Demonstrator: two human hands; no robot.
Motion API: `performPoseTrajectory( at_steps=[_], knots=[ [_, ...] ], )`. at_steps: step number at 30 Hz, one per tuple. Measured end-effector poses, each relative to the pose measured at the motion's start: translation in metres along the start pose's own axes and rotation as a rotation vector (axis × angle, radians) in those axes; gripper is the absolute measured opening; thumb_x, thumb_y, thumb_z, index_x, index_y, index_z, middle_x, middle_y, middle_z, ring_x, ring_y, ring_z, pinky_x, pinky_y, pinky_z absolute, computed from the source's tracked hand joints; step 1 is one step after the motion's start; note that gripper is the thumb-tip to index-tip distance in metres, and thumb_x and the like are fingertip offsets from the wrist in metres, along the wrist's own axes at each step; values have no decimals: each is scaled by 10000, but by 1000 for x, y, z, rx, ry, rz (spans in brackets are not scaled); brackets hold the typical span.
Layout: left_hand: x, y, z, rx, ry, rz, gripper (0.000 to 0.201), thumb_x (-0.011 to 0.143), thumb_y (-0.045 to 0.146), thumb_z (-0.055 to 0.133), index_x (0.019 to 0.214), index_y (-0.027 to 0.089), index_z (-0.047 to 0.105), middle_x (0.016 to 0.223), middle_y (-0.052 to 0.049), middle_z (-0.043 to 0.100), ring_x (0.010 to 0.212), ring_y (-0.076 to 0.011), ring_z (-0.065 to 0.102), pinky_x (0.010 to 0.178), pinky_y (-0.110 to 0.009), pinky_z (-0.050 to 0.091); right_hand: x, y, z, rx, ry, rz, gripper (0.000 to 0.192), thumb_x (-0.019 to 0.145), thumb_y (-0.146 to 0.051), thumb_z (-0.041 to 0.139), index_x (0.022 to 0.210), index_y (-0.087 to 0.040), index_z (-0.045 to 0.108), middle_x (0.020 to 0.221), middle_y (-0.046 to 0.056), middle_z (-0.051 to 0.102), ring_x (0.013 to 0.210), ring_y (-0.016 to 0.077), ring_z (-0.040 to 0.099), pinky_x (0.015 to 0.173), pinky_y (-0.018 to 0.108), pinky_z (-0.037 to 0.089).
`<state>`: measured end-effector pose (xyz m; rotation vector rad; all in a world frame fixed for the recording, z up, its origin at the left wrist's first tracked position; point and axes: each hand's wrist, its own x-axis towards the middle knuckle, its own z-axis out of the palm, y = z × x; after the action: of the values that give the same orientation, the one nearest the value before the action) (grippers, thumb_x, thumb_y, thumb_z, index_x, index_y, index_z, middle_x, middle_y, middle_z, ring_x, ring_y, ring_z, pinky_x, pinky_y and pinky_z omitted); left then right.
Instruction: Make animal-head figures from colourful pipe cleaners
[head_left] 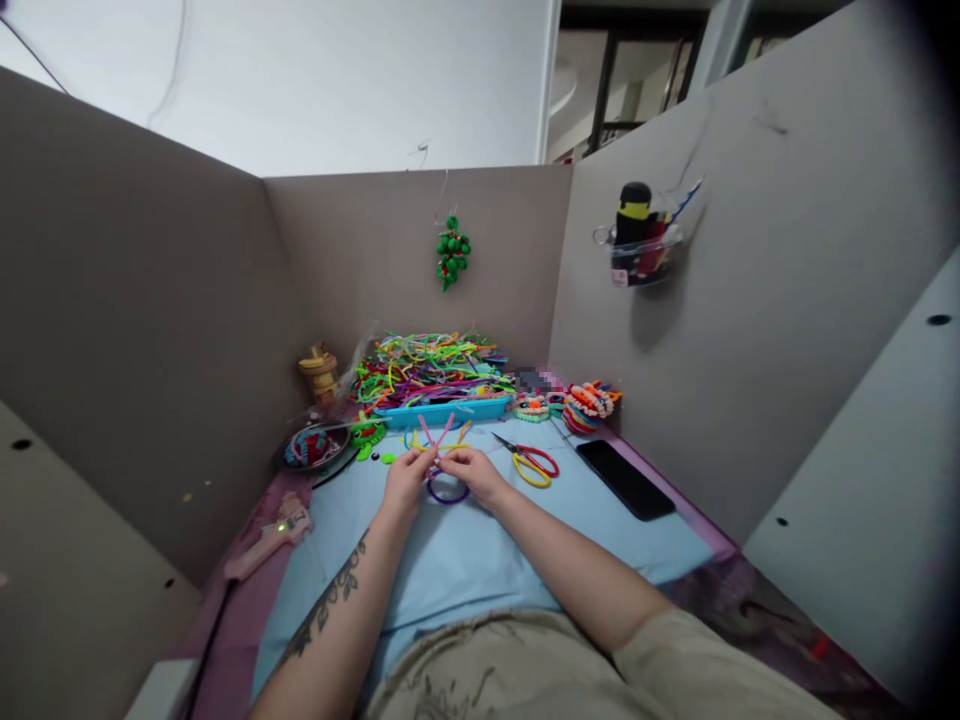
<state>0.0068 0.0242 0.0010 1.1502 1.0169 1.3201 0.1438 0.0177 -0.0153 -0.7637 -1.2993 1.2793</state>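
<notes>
While the left hand (407,475) and right hand (470,473) both pinch a pink pipe cleaner (436,433), a purple loop (448,492) hangs under them; scissors (531,462) lie just right.

My fingertips (429,468) hide where the pink stems (436,432) join; a blurred patch (538,381) masks something behind the tray (442,411).

The two hands, left hand (407,478) and right hand (471,473), meet mid-mat. At twelve o'clock a blue tray (442,411) of coloured cords bars the way. At two lie scissors (531,464), at three a black phone (625,479). At ten stands a bowl (315,447), at eight a pink glue gun (268,535). The blue mat (450,560) is bare toward six. Partition walls (135,330) close both sides.
</notes>
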Motion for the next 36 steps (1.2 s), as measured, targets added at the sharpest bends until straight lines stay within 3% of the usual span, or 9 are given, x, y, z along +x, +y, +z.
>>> performPoseTrajectory(
  at_steps=[2,7,14,19,23,29,36],
  knots=[
    [1,2,-3,-24,33,-16,315,594,411,696,550,129,564,465,36,476,452,-63,414,457,-193,313,2,2,-3,17,35,45,253,645,-392,675,668,-141,647,657,15,600,636,125,511,630,249,373],
    [1,8,-9,28,35,-33,326,597,406,689,526,131,530,432,43,438,412,-52,363,417,-191,243,6,-1,-14,27,349,43,339,721,-502,542,731,-169,604,689,13,581,627,126,506,570,234,367],
    [-4,9,-7,121,-112,-83,294,595,389,688,539,141,540,435,31,461,409,-68,389,429,-209,276,2,-3,-9,-243,26,-91,250,693,-402,616,720,-154,626,681,10,607,644,134,518,632,256,397],
    [-6,8,-5,190,-176,-40,276,612,385,658,555,144,538,449,31,467,418,-75,400,426,-206,290,1,4,-9,-290,19,-69,202,681,-338,631,703,-137,636,653,12,612,609,124,509,603,251,394],
    [-6,8,-5,212,-197,-28,232,616,348,633,563,143,537,452,37,468,422,-73,401,429,-198,291,2,6,-11,-171,3,-24,199,641,-323,668,696,-132,645,625,5,607,586,116,502,610,254,391],
    [-5,16,-9,20,-214,-134,235,610,333,650,567,134,533,463,31,471,407,-61,388,419,-200,267,1,-1,-10,55,-54,15,197,564,-304,738,638,-146,646,608,-5,587,577,103,489,620,243,385],
    [-4,18,-14,-138,-237,-270,206,600,317,682,622,134,590,494,10,529,418,-81,446,432,-217,349,-4,-10,-9,135,-97,55,276,522,-383,769,610,-157,637,646,14,595,638,133,515,649,265,402]
  ],
)
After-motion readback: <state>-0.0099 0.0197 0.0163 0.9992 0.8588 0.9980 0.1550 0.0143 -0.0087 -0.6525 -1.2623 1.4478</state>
